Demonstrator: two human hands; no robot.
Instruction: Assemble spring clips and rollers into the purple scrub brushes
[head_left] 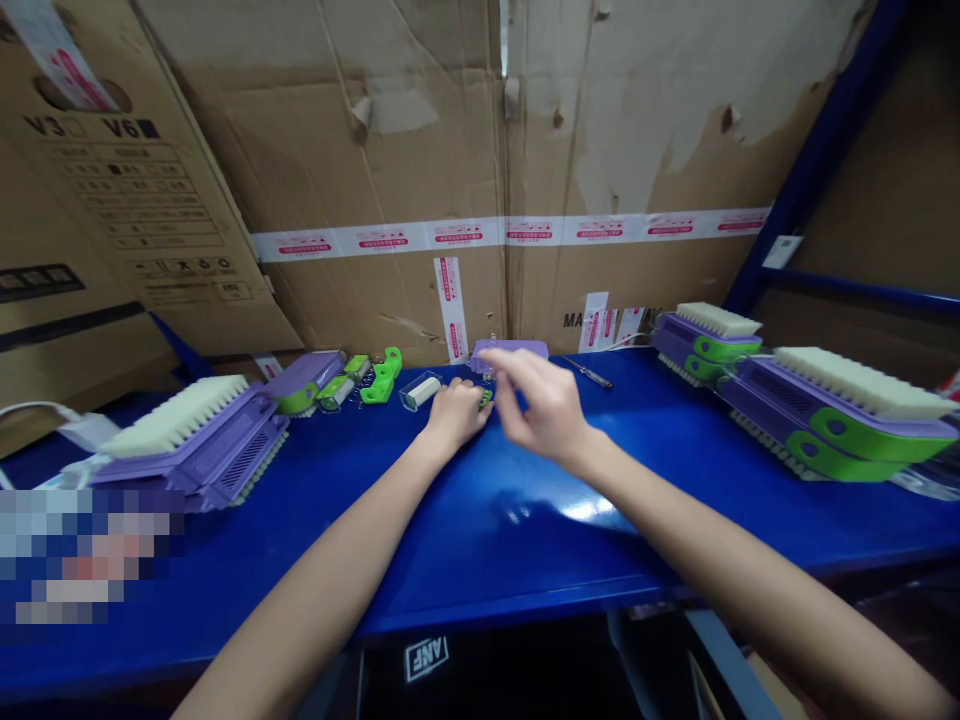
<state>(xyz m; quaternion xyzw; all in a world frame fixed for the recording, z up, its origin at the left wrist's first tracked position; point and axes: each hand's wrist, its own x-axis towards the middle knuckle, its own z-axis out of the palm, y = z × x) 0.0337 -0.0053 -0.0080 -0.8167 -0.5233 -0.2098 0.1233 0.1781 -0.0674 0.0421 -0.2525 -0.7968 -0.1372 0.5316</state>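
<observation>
1. Here, at the back of the glossy blue tabletop (480, 560), sits a flat purple plastic housing (521, 345), our landmark, partly behind the raised right hand.
2. Left hand (454, 410) is down just in front and left of that housing, fingers bent, with a small green piece (486, 397) at the fingertips; I can't tell whether it's pinched or merely touched.
3. Right hand (551, 405) is up in front of the housing, fingers curled, a narrow shape; whether anything is in them, I can't tell.
4. Left of the housing: a clear case with a cream block (421, 392), then bright green plastic parts with holes (383, 378), lying loose.
5. Right of it, a slim screwdriver (594, 377) lies alone, touched by neither hand.
6. Far right of the housing, stacked purple units with green ends and cream bristly pads (832, 420) look further along, I'd judge.
7. The housing itself shows no green end on its visible part, and those loose parts look unfitted; how much is left, I can't tell.
</observation>
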